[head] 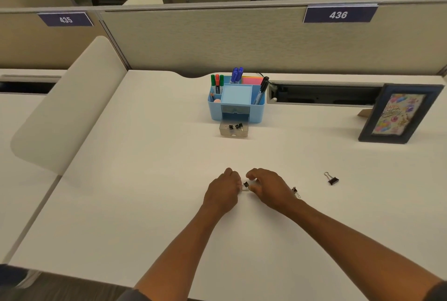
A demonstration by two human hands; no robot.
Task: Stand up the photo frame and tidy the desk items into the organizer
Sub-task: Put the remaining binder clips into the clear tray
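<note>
My left hand [223,188] and my right hand [268,185] meet at the desk's middle, fingers curled. Between their fingertips sits a small black binder clip [246,185], which both hands seem to pinch. A second clip [296,191] lies just behind my right wrist, and a third, larger clip [331,179] lies further right. The blue organizer [235,102] stands at the back with markers in its compartments. Its small clear drawer [233,129] is pulled out with two black clips inside. The dark photo frame [399,113] stands upright at the right.
A beige partition wall [242,41] runs behind the desk, with an open cable tray [324,93] at its foot. A cream side divider [70,104] borders the desk on the left. The near desk edge [96,274] runs below my forearms.
</note>
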